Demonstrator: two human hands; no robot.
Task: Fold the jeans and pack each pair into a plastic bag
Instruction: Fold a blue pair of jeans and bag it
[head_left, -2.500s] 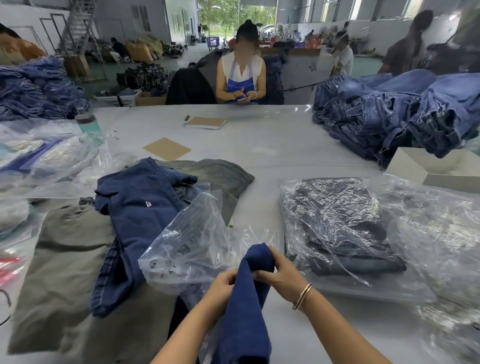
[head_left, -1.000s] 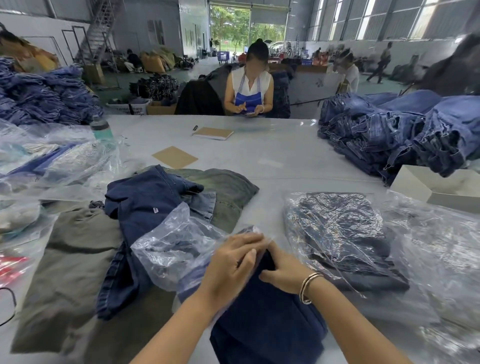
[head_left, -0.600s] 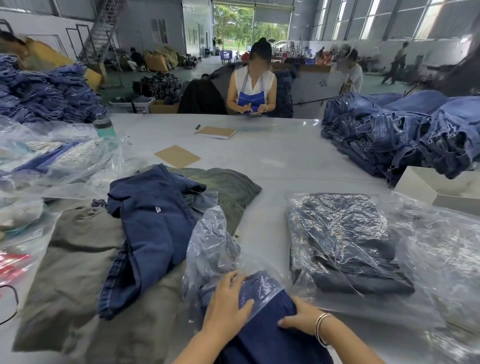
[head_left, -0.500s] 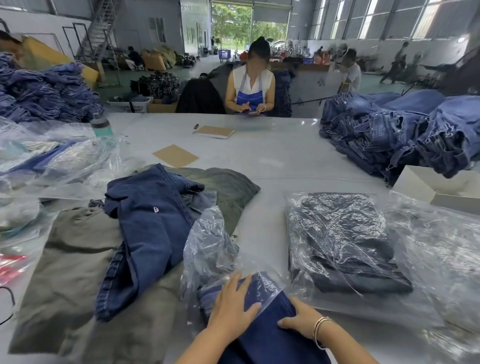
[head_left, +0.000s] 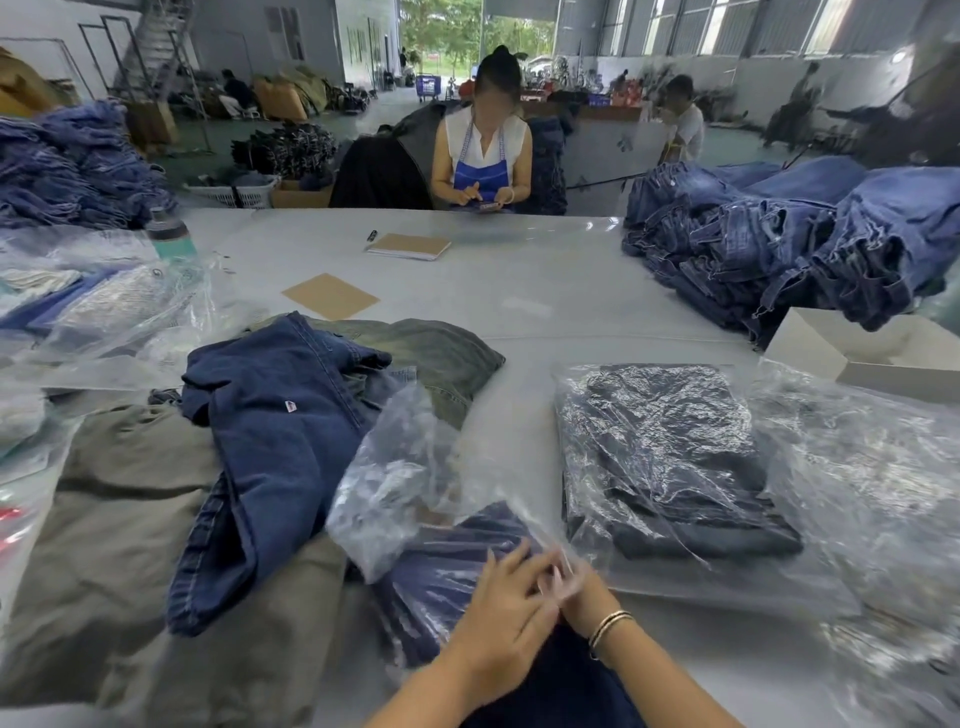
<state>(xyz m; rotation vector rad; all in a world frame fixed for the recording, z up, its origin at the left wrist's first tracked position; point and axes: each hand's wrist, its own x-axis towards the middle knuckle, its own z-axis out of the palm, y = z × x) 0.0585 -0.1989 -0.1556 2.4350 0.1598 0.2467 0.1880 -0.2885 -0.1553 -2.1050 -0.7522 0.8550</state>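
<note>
Both hands together at near table edge: left hand (head_left: 501, 608) and right hand (head_left: 582, 590) pinch the plastic bag (head_left: 415, 483) rim w/ folded dark jeans (head_left: 447, 577) partly inside (right fingers blurred).

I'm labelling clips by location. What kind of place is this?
Most likely a garment factory's packing floor: heaped blue denim jeans on a long grey table, bagged dark folded jeans, more workers behind.
</note>
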